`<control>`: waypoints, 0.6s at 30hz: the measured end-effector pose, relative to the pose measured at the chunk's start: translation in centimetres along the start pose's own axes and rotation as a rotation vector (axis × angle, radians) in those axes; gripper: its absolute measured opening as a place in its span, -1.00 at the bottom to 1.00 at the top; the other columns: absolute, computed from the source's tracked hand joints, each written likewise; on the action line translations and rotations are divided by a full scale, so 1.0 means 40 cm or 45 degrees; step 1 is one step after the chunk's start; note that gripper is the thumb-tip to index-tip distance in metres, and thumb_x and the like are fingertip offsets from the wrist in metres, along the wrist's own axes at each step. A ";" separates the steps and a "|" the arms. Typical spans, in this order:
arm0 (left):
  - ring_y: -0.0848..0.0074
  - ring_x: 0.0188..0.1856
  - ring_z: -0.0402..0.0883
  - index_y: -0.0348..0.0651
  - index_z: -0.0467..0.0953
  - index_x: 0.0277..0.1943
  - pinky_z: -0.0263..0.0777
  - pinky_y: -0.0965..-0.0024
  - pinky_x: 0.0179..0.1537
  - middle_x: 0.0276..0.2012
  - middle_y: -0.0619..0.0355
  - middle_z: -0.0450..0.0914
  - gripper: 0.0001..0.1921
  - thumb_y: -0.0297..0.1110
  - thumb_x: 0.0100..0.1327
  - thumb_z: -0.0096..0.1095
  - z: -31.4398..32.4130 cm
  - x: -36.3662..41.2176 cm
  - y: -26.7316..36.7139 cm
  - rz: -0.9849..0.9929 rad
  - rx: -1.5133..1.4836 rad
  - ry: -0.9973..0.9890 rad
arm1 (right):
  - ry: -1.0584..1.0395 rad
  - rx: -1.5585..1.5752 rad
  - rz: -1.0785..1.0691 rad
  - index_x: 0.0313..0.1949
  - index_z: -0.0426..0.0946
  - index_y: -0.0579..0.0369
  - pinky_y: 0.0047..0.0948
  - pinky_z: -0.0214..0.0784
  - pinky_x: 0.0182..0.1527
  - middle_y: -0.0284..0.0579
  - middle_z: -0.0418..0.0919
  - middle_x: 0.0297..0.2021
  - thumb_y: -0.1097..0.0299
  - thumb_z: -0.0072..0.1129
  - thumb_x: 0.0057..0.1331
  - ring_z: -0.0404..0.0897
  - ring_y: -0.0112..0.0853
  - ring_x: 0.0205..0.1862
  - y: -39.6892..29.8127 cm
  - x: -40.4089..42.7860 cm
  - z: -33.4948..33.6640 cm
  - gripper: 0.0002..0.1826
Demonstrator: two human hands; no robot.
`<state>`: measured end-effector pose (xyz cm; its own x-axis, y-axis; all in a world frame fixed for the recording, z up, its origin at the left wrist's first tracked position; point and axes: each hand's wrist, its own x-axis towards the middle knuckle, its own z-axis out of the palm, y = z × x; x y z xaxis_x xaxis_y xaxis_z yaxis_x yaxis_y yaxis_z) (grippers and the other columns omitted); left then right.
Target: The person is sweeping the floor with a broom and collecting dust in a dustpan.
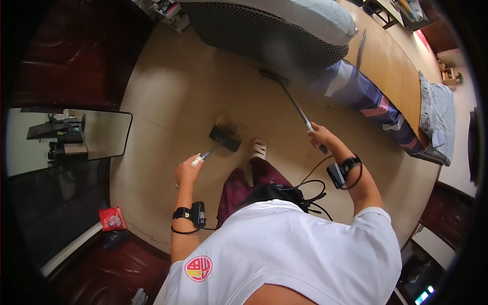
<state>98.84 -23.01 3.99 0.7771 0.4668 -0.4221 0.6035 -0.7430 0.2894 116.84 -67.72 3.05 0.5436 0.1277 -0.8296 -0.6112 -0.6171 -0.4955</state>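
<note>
My left hand grips the pale upper end of a long-handled dustpan's handle. The dark dustpan is low over the floor, left of my sandalled foot; a dark, blurred mass, perhaps dust or hair, shows at its mouth. Around the grey and white handle of a broom my right hand is closed. The broom's dark head lies ahead of me at floor level, close to the bed's mesh-covered side. Whether its bristles touch the floor is hard to tell.
Along the right runs a bed with a tan mat and a purple patterned cloth hanging down. A mirror stands at left among dark red furniture. A red package sits lower left. Cables hang by my waist.
</note>
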 end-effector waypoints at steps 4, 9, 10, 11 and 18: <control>0.09 -0.20 0.61 0.17 0.61 -0.07 0.48 0.13 -0.18 -0.26 -0.01 0.64 -0.64 0.00 0.07 0.27 0.011 -0.009 -0.012 0.045 -0.041 0.062 | -0.091 -0.011 0.133 0.30 0.14 -0.02 -0.50 0.23 -0.69 -0.22 0.39 -0.63 0.40 -0.02 0.30 0.40 -0.50 -0.70 0.016 -0.038 0.139 -0.43; 0.09 -0.20 0.61 0.10 0.62 -0.09 0.48 0.13 -0.19 -0.26 -0.02 0.64 -0.67 -0.04 0.09 0.27 -0.001 -0.025 0.002 0.054 -0.050 0.018 | -0.337 0.264 0.299 0.35 0.07 -0.08 -0.63 0.09 -0.70 -0.25 0.33 -0.62 0.43 0.02 0.29 0.25 -0.59 -0.71 0.067 -0.214 0.222 -0.35; 0.09 -0.20 0.61 0.05 0.63 -0.10 0.48 0.15 -0.19 -0.25 -0.04 0.64 -0.66 -0.05 0.09 0.28 -0.007 -0.030 0.002 0.070 -0.049 0.025 | -0.496 0.398 0.328 0.37 0.04 -0.10 -0.66 0.04 -0.69 -0.26 0.32 -0.60 0.43 0.02 0.29 0.20 -0.62 -0.69 0.093 -0.224 0.208 -0.33; 0.09 -0.20 0.61 0.05 0.63 -0.10 0.48 0.15 -0.19 -0.25 -0.04 0.64 -0.66 -0.05 0.09 0.28 0.000 -0.029 -0.007 0.080 -0.062 0.029 | -0.657 0.533 0.354 0.38 0.02 -0.13 -0.69 -0.01 -0.68 -0.26 0.31 -0.57 0.43 0.03 0.29 0.15 -0.64 -0.67 0.117 -0.235 0.200 -0.32; 0.07 -0.22 0.62 -0.02 0.64 -0.12 0.49 0.16 -0.21 -0.27 -0.08 0.64 -0.65 -0.06 0.06 0.31 0.031 -0.055 -0.141 0.170 -0.186 0.035 | -0.316 0.590 0.195 0.38 0.02 -0.12 -0.68 0.00 -0.66 -0.31 0.31 -0.53 0.41 0.05 0.29 0.21 -0.63 -0.63 0.173 -0.449 0.203 -0.30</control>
<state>93.50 -20.44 2.23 0.8554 0.3833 -0.3483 0.5126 -0.7227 0.4636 98.18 -67.97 12.42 0.3105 0.2769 -0.9093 -0.8926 -0.2439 -0.3791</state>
